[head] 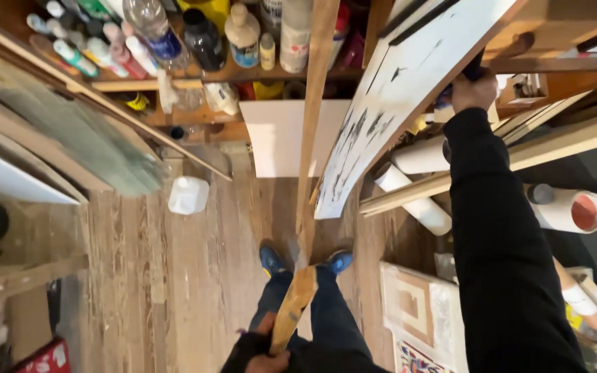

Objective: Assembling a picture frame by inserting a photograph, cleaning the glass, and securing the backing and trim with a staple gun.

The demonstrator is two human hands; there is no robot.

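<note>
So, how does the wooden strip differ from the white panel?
The wooden strip is narrow, bare brown wood; the white panel is wide and flat, with black marks. The left hand holds the strip at its low end, while the right hand grips the panel's edge higher up. Both lean toward the shelves.

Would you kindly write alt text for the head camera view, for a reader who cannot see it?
Looking down, a person's left hand grips a long wooden strip standing between blue shoes, while the right hand holds a white board with black marks. Paint bottles line a shelf above a worn wooden floor.
</note>
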